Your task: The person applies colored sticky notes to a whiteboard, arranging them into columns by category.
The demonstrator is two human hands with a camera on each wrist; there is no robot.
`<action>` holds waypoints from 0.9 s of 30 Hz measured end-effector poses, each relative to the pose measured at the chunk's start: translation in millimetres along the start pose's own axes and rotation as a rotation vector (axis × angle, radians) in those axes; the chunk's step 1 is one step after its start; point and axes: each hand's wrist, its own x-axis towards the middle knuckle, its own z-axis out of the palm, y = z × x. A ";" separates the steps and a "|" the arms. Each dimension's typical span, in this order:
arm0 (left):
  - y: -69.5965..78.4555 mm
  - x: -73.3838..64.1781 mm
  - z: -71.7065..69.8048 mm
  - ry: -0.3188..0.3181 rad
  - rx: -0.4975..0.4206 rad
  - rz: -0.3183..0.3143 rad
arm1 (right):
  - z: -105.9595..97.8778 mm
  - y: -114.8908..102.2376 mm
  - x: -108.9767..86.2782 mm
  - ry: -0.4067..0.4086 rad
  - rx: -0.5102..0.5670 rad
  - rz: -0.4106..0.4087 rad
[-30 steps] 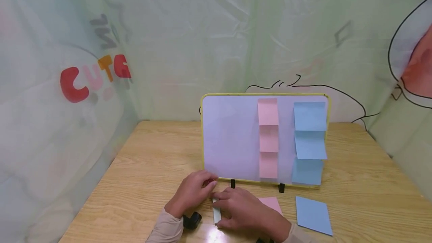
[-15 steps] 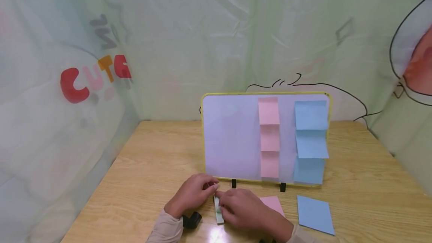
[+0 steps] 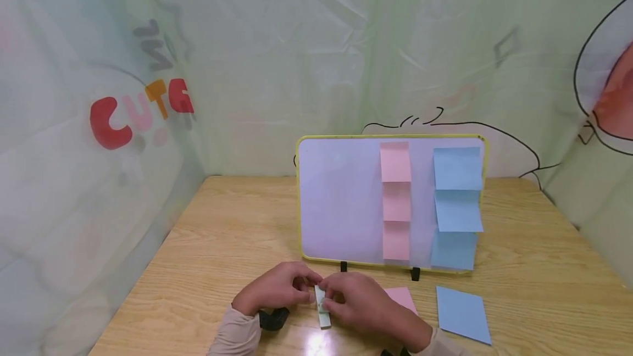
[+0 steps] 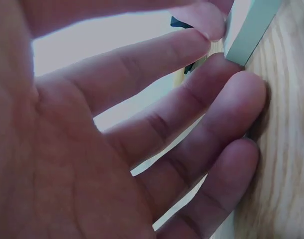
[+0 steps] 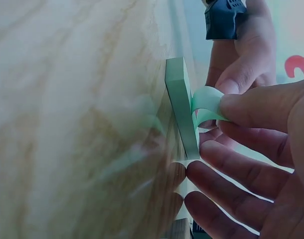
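A narrow pale green sticky note pad (image 3: 323,320) lies on the table in front of the whiteboard. My right hand (image 3: 358,304) pinches its top sticky note (image 5: 208,99) between thumb and index finger; the note curls up from the pad in the right wrist view. The other right fingers (image 5: 231,186) lie along the pad's far end. On the pad's left is my left hand (image 3: 277,290), thumb by the long side and index fingertip at the far end. In the left wrist view its fingers (image 4: 157,124) are loosely extended, with some tips against the pad (image 4: 249,35).
A yellow-edged whiteboard (image 3: 341,202) stands behind the hands on black feet, bearing a column of pink notes (image 3: 395,162) and one of blue notes (image 3: 457,168). A blue note pad (image 3: 463,315) and a partly hidden pink one (image 3: 403,298) lie at right on the wooden table (image 3: 222,235).
My right hand has shifted slightly back over the pad, and the green note has begun to curl up from it. My left hand has moved a little toward me, staying beside the pad.
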 end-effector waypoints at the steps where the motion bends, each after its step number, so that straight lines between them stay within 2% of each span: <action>1: 0.1 -0.3 -0.2 -0.009 -0.001 0.002 | 0.0 0.0 0.1 0.005 0.002 -0.003; 11: -2.0 3.9 4.8 0.001 0.130 0.062 | 1.4 4.5 -2.8 0.049 0.149 -0.019; 15: -2.9 5.7 5.5 0.002 0.120 0.050 | 0.0 7.0 -2.5 0.032 0.252 -0.006; 19: -3.7 6.9 5.2 0.004 0.112 0.039 | -5.5 5.9 -1.2 0.000 0.336 0.051; 22: -3.5 7.0 5.7 0.020 0.122 0.047 | -7.6 4.1 -0.2 -0.009 0.360 0.078; 27: -3.4 7.0 8.0 0.037 0.115 0.050 | -4.7 4.7 0.0 0.004 0.338 0.064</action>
